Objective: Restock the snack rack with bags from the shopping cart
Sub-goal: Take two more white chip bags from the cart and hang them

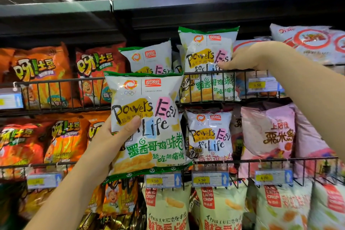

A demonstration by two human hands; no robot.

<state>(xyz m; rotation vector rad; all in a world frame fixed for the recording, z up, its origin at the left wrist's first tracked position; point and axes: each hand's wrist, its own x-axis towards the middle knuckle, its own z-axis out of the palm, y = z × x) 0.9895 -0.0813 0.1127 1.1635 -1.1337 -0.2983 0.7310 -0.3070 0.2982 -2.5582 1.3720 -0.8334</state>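
Observation:
My left hand [113,136] grips a white snack bag with green edges [149,125], thumb across its front, held up in front of the wire snack rack [61,82]. My right hand [240,58] reaches to the top shelf and holds the right edge of an identical white and green bag [207,59] that stands upright behind the wire rail. Another bag of the same kind [149,58] stands to its left, partly hidden by the bag I hold. The shopping cart is out of sight.
Orange potato snack bags [43,74] fill the left shelves. A similar white bag [209,134] and pink bags [268,130] sit on the middle shelf, pale green crisp bags [218,207] below. Yellow price tags [202,180] hang on the rails. A dark top panel [186,9] caps the rack.

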